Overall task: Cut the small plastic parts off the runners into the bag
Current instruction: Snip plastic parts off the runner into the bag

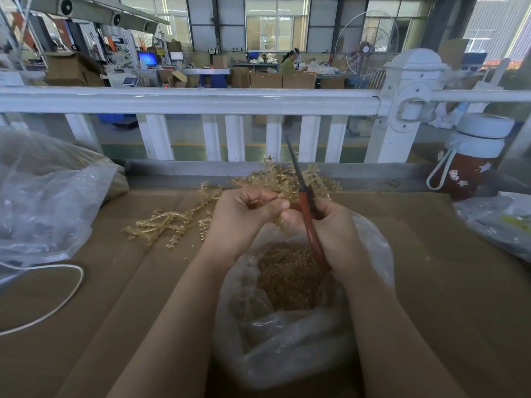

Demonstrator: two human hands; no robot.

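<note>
My left hand (244, 216) pinches a translucent amber runner (275, 182) above the open clear plastic bag (370, 242). My right hand (336, 234) grips red-handled scissors (309, 222), their dark blades pointing up and away past the runner. Inside the bag lies a heap of small amber cut parts (287, 277). More runners (172, 222) with parts attached lie on the cardboard to the left of my hands.
Cardboard (445, 282) covers the table. A large clear bag (43, 196) bulges at the left, with a white cable (66, 300) below it. A red and white bottle (471, 159) stands at the right near another plastic bag (497, 222). A white railing (201, 101) runs behind the table.
</note>
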